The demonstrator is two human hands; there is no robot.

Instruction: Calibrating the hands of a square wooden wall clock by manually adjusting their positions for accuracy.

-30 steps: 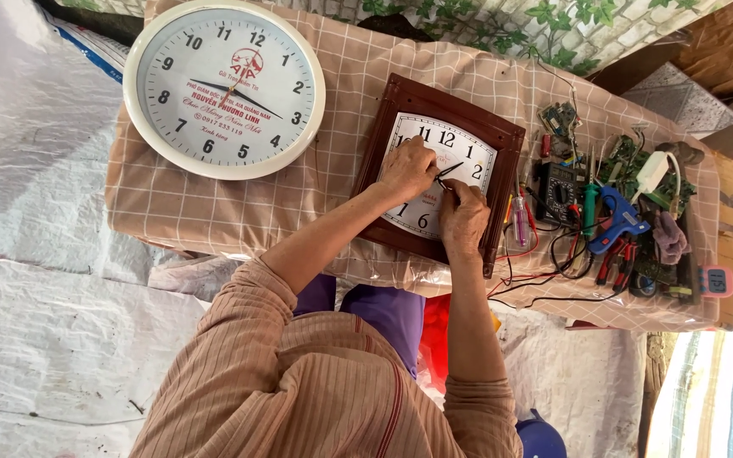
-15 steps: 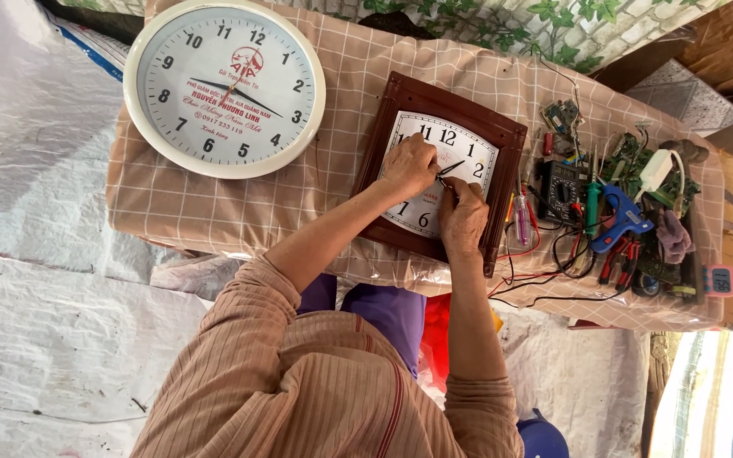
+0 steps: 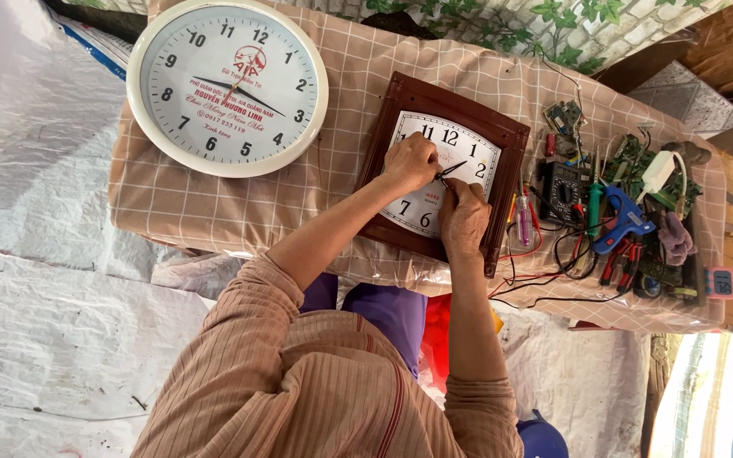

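Here both hands — left hand [image 3: 413,161], right hand [image 3: 464,222] — pinch together on the clock [image 3: 400,222] hands [image 3: 450,170]; best to work lightly, keeping the thin metal unbent.

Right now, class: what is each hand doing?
Left hand: closed, fingertips pinching the clock hands of the square wooden clock.
Right hand: closed, resting on its dial.

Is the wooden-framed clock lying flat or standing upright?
Lying flat, face up. The wooden-framed clock rests on the checked tablecloth, with the left hand and right hand at its hands.
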